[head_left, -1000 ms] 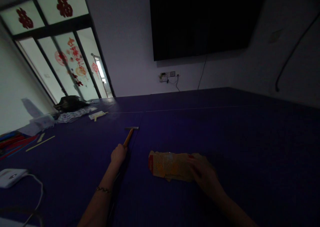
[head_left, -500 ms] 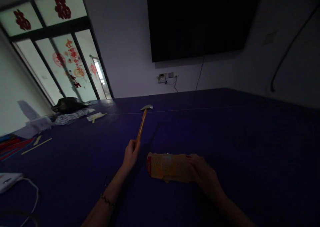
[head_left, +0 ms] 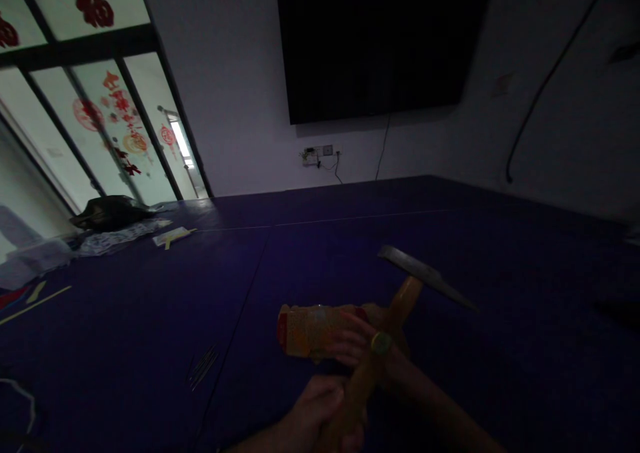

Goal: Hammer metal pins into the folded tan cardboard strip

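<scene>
left hand: bottom centre of view, clenched round the lower wooden handle of the hammer
hammer: held off the desk, handle slanting up and to the right, dark metal head at the top, above and right of the packet; handle crosses in front of the right hand
right hand: fingers pressed flat on the right part of the packet, holding it down; partly hidden by the hammer handle
packet: yellow-orange patterned paper packet with a red left end, lying flat on the desk, centre of view
desk: big dark blue surface, runs to the back wall
thin sticks: small bundle lying on the desk left of the packet, apart from it
far left clutter: black bag, patterned cloth, pale strip, long pale stick
wall: dark screen, socket with cables below it
lighting: very dim, fine detail hard to tell
</scene>
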`<state>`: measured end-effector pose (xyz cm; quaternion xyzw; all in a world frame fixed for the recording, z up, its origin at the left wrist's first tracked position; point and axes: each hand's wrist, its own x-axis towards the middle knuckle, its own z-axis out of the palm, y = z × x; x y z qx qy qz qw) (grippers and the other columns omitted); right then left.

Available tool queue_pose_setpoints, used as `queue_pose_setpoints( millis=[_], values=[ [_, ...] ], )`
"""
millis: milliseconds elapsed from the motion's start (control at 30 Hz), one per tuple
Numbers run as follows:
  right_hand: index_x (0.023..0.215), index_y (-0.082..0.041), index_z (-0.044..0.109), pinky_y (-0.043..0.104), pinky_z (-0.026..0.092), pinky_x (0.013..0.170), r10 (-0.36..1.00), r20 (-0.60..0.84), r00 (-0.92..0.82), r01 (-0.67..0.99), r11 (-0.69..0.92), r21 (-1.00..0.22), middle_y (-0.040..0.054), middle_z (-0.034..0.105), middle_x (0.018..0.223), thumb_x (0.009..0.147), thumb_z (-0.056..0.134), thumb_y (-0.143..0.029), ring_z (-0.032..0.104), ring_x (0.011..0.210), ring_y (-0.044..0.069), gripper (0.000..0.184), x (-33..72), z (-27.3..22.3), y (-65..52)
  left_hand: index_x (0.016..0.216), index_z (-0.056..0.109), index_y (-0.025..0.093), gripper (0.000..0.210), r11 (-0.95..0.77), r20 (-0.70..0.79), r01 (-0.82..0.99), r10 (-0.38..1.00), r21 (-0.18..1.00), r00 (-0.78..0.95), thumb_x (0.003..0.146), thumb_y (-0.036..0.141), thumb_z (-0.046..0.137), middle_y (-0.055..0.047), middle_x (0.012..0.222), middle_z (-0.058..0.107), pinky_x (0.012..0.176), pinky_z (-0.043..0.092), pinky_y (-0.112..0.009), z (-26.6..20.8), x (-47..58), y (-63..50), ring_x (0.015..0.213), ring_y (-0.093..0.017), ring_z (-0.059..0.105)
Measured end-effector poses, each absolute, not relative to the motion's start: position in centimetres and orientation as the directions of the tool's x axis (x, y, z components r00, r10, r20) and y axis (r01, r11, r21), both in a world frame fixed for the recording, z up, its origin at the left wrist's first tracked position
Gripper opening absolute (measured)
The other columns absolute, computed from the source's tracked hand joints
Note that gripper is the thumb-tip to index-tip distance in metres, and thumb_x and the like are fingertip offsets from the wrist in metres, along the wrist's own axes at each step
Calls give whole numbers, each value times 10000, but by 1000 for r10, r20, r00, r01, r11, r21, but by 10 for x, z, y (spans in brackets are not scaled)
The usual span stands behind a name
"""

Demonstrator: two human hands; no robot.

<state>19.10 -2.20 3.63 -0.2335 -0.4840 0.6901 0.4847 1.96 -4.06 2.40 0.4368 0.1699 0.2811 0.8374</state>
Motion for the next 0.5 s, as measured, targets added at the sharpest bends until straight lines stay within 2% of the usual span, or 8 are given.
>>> queue_pose_setpoints(
  millis=[67, 133, 233, 300, 367, 433, 500],
  values=[
    [1093, -252, 556, 389, 477, 813, 848, 128, -514, -500, -175, -848, 75, 714, 942, 674, 687, -381, 666, 862, 210, 457, 188, 40, -30, 701, 598, 87, 557, 455, -82, -302, 651, 838, 754, 585, 629, 650, -1, 502, 498, 416, 326, -168, 14, 23, -49, 420, -63, 467],
    [975, -194, 613, 340, 494, 712, 830, 137, -540, -533, -212, -819, 77, 725, 783, 650, 693, -439, 678, 742, 203, 415, 186, 46, -39, 753, 637, 114, 540, 452, -127, -285, 688, 845, 715, 595, 631, 642, -13, 554, 536, 486, 386, -190, 10, 25, -54, 502, -88, 514],
    [908, -177, 614, 307, 480, 698, 848, 153, -508, -580, -206, -789, 68, 701, 798, 627, 694, -485, 659, 768, 193, 425, 182, 55, -48, 876, 653, 166, 565, 452, -149, -309, 731, 837, 666, 628, 668, 579, -35, 648, 588, 565, 435, -220, 10, 31, -58, 587, -117, 554],
    [842, -181, 598, 263, 469, 664, 870, 128, -477, -569, -194, -799, 25, 663, 744, 663, 685, -427, 642, 739, 157, 317, 179, 56, -49, 897, 649, 161, 598, 442, -162, -318, 760, 839, 630, 651, 691, 525, -50, 671, 597, 586, 447, -235, 10, 36, -60, 597, -129, 565],
    [765, -175, 567, 231, 456, 624, 901, 49, -431, -529, -208, -823, -12, 615, 666, 706, 655, -372, 622, 666, 121, 224, 173, 51, -49, 892, 648, 139, 615, 439, -191, -286, 768, 851, 611, 707, 690, 448, -72, 676, 603, 606, 458, -260, 10, 39, -64, 604, -148, 576],
    [712, -171, 530, 240, 463, 626, 925, -46, -377, -491, -242, -837, -37, 581, 605, 704, 644, -371, 598, 586, 98, 231, 166, 44, -48, 926, 641, 134, 589, 410, -204, -231, 776, 882, 597, 756, 651, 413, -97, 737, 625, 662, 469, -292, 10, 37, -69, 667, -174, 596],
    [698, -176, 499, 252, 477, 599, 939, -98, -330, -445, -247, -861, -63, 550, 544, 668, 662, -396, 563, 499, 82, 276, 160, 39, -49, 1008, 618, 164, 516, 323, -184, -152, 799, 934, 572, 768, 591, 455, -107, 853, 642, 731, 467, -315, 10, 32, -75, 762, -196, 606]
  ],
)
